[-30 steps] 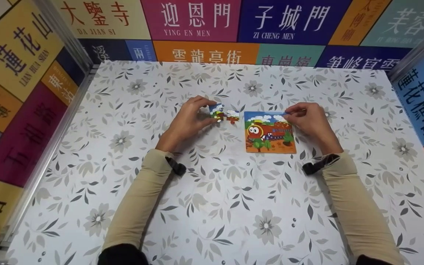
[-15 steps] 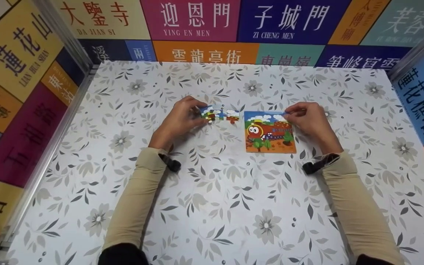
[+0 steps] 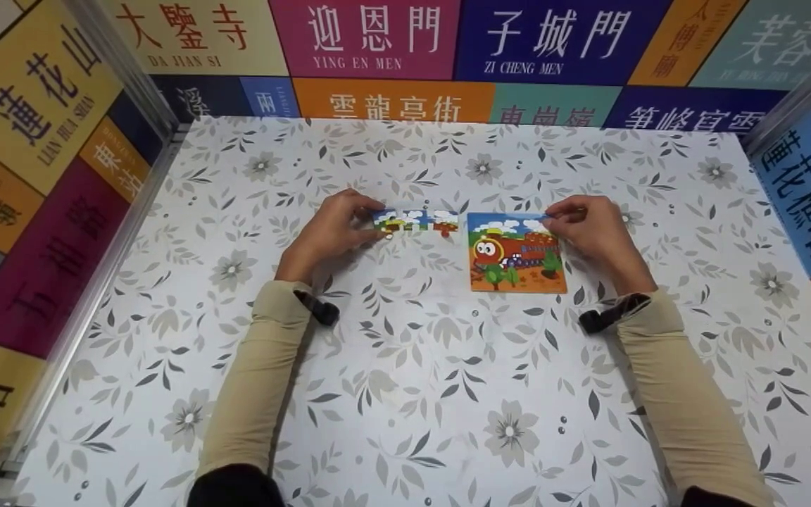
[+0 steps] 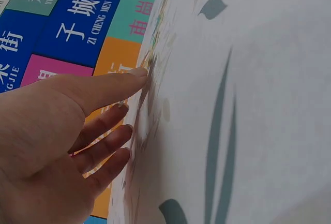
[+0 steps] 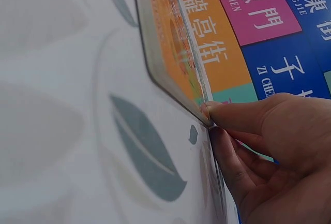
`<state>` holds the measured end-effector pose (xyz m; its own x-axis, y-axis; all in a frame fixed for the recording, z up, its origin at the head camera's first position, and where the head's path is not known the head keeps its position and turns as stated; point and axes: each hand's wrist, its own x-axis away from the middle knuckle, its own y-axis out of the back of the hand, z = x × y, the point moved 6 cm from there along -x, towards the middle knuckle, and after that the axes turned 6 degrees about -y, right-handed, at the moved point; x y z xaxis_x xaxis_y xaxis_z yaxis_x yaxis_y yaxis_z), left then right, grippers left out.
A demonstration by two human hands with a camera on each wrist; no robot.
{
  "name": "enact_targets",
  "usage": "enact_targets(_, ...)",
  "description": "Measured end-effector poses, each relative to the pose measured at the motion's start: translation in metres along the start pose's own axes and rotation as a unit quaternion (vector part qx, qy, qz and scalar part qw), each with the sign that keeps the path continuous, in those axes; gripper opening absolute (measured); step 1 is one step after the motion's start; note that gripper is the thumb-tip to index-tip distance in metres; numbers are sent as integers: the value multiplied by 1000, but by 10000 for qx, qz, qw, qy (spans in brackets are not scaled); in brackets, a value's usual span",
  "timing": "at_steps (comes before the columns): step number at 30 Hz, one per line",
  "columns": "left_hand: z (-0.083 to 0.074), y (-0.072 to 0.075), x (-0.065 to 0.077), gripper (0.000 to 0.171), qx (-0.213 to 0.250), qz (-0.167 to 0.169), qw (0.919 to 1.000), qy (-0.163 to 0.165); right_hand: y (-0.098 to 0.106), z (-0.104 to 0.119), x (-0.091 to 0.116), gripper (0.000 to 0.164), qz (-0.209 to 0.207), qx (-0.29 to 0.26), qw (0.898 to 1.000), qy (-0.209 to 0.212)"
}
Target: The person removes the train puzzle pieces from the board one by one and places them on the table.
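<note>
In the head view, a square picture board [image 3: 516,253] with a cartoon train lies flat on the floral table. My right hand [image 3: 586,217] pinches its upper right corner; in the right wrist view, the thumb is over the corner and a finger is at its edge. To the left, three small jigsaw puzzle pieces lie in a row: a left one [image 3: 389,221], a middle one [image 3: 416,219] and a right one [image 3: 445,221]. My left hand [image 3: 335,225] holds the left piece between thumb and finger, partly covering it. The left wrist view shows the thumb [image 4: 116,87] extended and other fingers loosely bent.
The table [image 3: 405,352] has a white cloth with grey flowers and leaves. Coloured panels with large lettering [image 3: 377,42] stand along its back, left and right sides. A narrow gap separates the picture board from the right puzzle piece.
My left hand has slid left with the left puzzle piece, parting it from the middle one. The pieces now sit in a spread row. My right hand and the picture board stay put.
</note>
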<state>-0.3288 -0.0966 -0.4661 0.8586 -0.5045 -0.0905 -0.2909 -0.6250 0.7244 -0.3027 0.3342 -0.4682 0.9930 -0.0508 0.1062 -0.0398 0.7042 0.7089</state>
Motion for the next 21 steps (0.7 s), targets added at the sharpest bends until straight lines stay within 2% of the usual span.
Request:
enact_targets(5, 0, -2, 1, 48, -15, 83, 10000, 28, 0, -2, -1, 26, -1, -18, 10000, -65)
enact_targets(14, 0, -4, 1, 45, -63, -9, 10000, -30, 0, -2, 0, 28, 71, -13, 9998, -172)
enact_targets(21, -4, -2, 2, 44, -146, -61, 9998, -143, 0, -1, -1, 27, -19, -18, 10000, -36)
